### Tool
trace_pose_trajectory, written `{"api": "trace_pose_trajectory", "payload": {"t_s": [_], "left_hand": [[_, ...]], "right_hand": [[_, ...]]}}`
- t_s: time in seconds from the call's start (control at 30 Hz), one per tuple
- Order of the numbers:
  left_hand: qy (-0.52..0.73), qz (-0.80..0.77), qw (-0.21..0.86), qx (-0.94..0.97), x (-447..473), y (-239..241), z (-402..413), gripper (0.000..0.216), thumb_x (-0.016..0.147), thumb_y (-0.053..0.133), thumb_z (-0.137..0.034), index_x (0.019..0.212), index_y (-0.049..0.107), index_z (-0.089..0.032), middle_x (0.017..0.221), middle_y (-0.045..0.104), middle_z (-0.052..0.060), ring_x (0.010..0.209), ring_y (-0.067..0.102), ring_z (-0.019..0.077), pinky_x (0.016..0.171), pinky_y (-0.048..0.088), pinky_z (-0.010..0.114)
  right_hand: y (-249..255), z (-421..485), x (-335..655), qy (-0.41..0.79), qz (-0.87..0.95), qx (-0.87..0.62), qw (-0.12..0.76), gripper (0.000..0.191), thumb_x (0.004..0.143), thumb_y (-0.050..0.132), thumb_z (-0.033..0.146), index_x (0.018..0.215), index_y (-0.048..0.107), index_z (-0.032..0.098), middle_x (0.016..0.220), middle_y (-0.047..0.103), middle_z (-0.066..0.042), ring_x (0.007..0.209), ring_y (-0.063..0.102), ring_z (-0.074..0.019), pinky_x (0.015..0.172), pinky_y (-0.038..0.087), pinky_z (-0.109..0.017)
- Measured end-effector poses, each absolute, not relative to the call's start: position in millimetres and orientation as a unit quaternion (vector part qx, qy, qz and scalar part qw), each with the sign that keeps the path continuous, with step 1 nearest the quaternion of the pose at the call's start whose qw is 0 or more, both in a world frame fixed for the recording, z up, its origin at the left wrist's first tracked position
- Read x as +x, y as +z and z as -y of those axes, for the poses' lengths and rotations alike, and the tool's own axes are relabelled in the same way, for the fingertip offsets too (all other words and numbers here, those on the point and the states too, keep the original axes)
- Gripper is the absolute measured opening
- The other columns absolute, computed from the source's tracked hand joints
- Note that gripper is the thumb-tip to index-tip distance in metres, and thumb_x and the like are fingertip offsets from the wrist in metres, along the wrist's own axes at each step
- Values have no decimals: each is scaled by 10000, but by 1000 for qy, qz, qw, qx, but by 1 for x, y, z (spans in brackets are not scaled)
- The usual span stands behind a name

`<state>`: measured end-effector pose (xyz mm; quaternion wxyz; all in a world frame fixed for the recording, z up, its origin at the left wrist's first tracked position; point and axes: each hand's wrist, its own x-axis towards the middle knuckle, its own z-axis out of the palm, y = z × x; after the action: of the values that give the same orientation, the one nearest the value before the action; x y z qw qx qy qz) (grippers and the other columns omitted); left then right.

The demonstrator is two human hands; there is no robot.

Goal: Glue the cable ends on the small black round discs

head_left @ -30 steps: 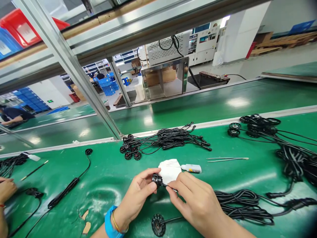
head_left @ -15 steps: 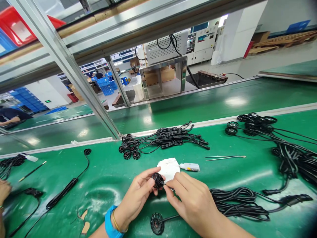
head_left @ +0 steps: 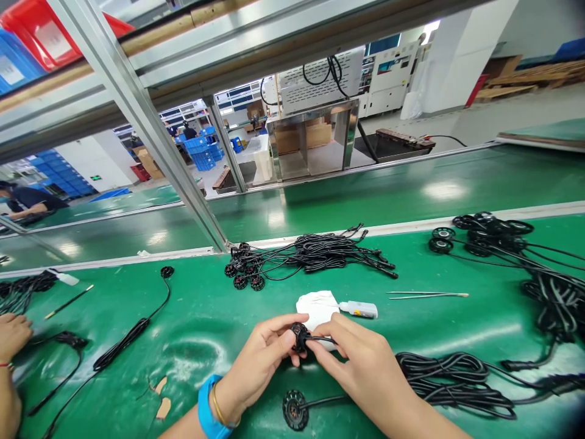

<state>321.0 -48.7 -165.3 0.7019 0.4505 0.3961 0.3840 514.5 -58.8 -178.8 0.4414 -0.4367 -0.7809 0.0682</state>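
Observation:
My left hand (head_left: 258, 364) and my right hand (head_left: 365, 372) meet over the green bench and pinch one small black round connector (head_left: 300, 336) between their fingertips. Its black cable (head_left: 322, 339) runs right under my right fingers. Just behind them lies a white cloth (head_left: 316, 306) with a small white glue bottle (head_left: 361, 310) beside it. A black disc part on a cable (head_left: 295, 410) lies below my hands, and a coiled black cable bundle (head_left: 448, 378) lies to the right of my right wrist.
A bundle of black cabled connectors (head_left: 301, 259) lies at the bench's far edge, another pile (head_left: 516, 250) at the right. Metal tweezers (head_left: 427, 295) lie right of the bottle. A co-worker's hand (head_left: 13, 335) is at the left, near a loose cable (head_left: 123, 341). A slanted metal post (head_left: 150, 140) rises ahead.
My hands have turned the black connector between the fingertips and sunk slightly toward me; the right fingers have slid closer to it along the cable. The view has shifted a little.

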Motion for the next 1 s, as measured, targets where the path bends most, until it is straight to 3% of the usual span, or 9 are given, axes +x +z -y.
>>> {"api": "trace_pose_trajectory", "payload": {"t_s": [0.17, 0.3, 0.4, 0.5, 0.67, 1.0], "left_hand": [[339, -452, 652, 505, 322, -171, 46, 486, 867, 701, -481, 1224, 716, -151, 694, 671, 40, 557, 574, 112, 562, 456, 236], [353, -418, 700, 458, 323, -171, 46, 460, 884, 689, -456, 1225, 709, -148, 770, 682, 64, 617, 615, 129, 566, 475, 230], [384, -389, 733, 405, 324, -167, 47, 424, 882, 706, -411, 1222, 706, -157, 872, 695, 78, 691, 647, 137, 621, 497, 230], [397, -381, 742, 384, 324, -165, 47, 411, 893, 702, -379, 1236, 696, -153, 870, 698, 76, 719, 657, 144, 647, 506, 238], [402, -376, 737, 391, 321, -165, 47, 378, 914, 683, -351, 1241, 693, -161, 906, 704, 81, 760, 652, 147, 662, 504, 239], [382, -419, 672, 476, 318, -166, 48, 364, 911, 681, -382, 1233, 707, -214, 970, 702, 63, 744, 600, 122, 656, 469, 226]], "right_hand": [[-181, 59, 509, -105, 814, -414, 393, 271, 987, 432, 134, 778, 591, 200, 638, 568, -2, 577, 555, -145, 570, 371, -271], [-178, 57, 514, 55, 818, -417, 392, 163, 983, 464, 189, 884, 592, 208, 662, 579, 29, 535, 534, -117, 528, 382, -236], [-174, 57, 521, 160, 800, -436, 381, 59, 957, 551, 262, 957, 601, 231, 604, 491, 71, 476, 461, -105, 483, 362, -222], [-172, 60, 524, 168, 792, -425, 405, 59, 964, 566, 266, 949, 609, 228, 616, 471, 65, 499, 458, -107, 497, 359, -228], [-174, 62, 522, 160, 789, -385, 451, 66, 970, 566, 193, 988, 627, 210, 747, 580, 17, 598, 539, -108, 567, 399, -229], [-176, 61, 520, 87, 803, -383, 449, 106, 956, 552, 136, 902, 624, 193, 760, 606, 2, 614, 560, -124, 585, 394, -248]]}}
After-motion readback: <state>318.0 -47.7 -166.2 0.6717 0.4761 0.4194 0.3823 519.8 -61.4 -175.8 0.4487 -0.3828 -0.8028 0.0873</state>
